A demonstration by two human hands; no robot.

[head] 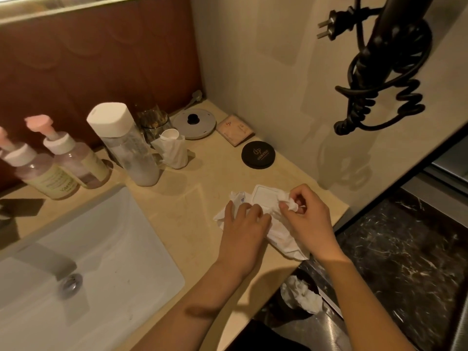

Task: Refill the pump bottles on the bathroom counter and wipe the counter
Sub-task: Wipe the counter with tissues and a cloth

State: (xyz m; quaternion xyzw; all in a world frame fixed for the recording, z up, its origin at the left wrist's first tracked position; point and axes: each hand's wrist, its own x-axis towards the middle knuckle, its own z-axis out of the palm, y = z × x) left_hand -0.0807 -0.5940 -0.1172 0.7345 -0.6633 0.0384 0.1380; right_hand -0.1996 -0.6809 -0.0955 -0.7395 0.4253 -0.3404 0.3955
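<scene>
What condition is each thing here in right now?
wipes pack: flat on counter, held by left hand.
wipe: pinched by right hand, partly pulled out.
left pump bottle: upright, pump on.
right pump bottle: upright, pump on.
tall bottle: upright, capped.
hair dryer plug: unplugged, dangling.
bin: holds crumpled tissue.

Dim, warm, yellowish light throughout. At the back, a reddish-brown wall panel (101, 59) with faint curved patterns. At the right, meeting it in the corner, a pale tiled wall (266, 84). Beige, stone-like worktop (202, 178) along both. Sunk into it, a white rectangular sink (121, 249) with a metal drain (69, 285). Hung on the pale wall, a black hair dryer (395, 46) with coiled cord. Below, dark marble floor (405, 249), veined white.
</scene>
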